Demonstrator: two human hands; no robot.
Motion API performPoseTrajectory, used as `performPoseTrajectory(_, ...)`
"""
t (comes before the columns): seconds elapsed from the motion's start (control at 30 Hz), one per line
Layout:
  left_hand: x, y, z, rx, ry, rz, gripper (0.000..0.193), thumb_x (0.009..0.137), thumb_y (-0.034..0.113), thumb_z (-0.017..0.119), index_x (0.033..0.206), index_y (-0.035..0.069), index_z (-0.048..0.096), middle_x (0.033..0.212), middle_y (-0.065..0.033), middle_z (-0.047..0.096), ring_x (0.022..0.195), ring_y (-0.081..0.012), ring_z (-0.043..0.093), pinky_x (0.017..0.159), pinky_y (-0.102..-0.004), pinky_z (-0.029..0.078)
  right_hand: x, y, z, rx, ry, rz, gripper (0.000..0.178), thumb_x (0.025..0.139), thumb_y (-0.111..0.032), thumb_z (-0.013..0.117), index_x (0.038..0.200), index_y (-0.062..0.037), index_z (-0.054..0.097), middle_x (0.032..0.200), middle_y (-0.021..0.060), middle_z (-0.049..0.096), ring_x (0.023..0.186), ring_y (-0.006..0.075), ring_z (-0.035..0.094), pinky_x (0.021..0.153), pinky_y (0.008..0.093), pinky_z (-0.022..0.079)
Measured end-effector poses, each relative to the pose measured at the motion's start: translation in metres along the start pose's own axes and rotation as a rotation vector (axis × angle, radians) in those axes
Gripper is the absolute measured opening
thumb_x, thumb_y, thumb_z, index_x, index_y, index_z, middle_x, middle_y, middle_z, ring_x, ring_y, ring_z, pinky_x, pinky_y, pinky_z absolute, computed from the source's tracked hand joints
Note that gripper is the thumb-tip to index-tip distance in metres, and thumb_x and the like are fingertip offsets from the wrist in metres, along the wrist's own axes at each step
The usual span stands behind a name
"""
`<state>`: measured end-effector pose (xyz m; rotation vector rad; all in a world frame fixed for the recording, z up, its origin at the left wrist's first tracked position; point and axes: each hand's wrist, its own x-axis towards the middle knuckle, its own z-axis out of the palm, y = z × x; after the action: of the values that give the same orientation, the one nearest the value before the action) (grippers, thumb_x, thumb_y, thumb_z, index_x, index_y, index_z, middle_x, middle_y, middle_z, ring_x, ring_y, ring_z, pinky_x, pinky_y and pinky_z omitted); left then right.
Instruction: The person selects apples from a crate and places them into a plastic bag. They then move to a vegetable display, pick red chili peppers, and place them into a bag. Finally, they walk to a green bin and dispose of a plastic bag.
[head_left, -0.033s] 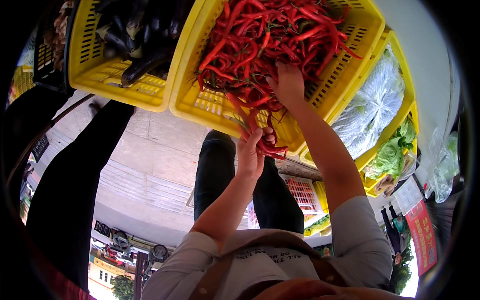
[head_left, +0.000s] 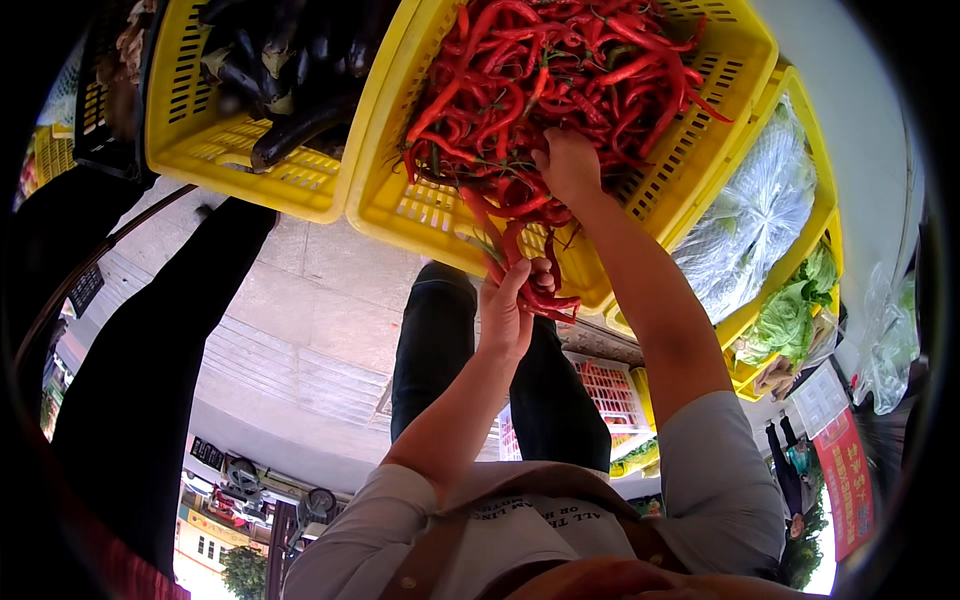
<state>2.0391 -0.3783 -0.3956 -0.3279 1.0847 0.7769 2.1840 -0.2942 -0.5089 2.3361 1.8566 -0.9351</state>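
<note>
Long, thin red chili peppers (head_left: 590, 85) lie heaped in a yellow slotted plastic crate (head_left: 590, 270) in front of me. My left hand (head_left: 510, 312) is just outside the crate's near edge, its fingers wrapped round a bunch of red chili peppers (head_left: 543, 302). The bunch's upper ends reach over the rim toward the heap. My right hand (head_left: 572, 168) is inside the crate, at the near right side of the heap. Its fingers are curled, with the tips hidden against the peppers, so what they grip cannot be seen.
A yellow crate of dark eggplants (head_left: 290, 135) adjoins on the left. To the right, a yellow crate holds produce under clear plastic wrap (head_left: 755, 215), with leafy green lettuce (head_left: 785, 325) nearer me. A white basket (head_left: 605, 390) stands low beside my legs. A person's dark-trousered leg (head_left: 150, 360) is at left.
My right hand has shifted slightly left within the heap of peppers. My left hand keeps its hold on the bunch. The whole view has moved a little.
</note>
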Motion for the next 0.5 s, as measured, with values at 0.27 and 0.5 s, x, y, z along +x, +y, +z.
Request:
performPoseTrajectory(0.27,0.0,0.003,-0.001,-0.018,-0.032,0.013,0.019,0.081,0.014,0.055,0.094,0.001,0.052,0.08,-0.009,0.06,0.07,-0.0151,0.057,0.066,-0.0289,0.046,-0.043,-0.011,-0.102,1.07,-0.508,0.17,0.02,0.075,-0.011,0.056,0.089,0.0042,0.053,0.069,0.0025,0.052,0.063,0.0074,0.046,0.057,0.0209,0.037)
performPoseTrajectory(0.5,-0.001,0.006,0.009,-0.136,-0.107,-0.09,0.027,0.081,0.018,0.056,0.102,0.003,0.049,0.086,-0.0094,0.06,0.079,-0.0197,0.058,0.073,-0.0348,0.047,-0.124,-0.04,-0.142,0.501,0.011,-0.256,0.019,0.069,-0.002,0.058,0.088,-0.0018,0.055,0.071,0.0086,0.055,0.064,0.0211,0.053,0.056,0.0285,0.04)
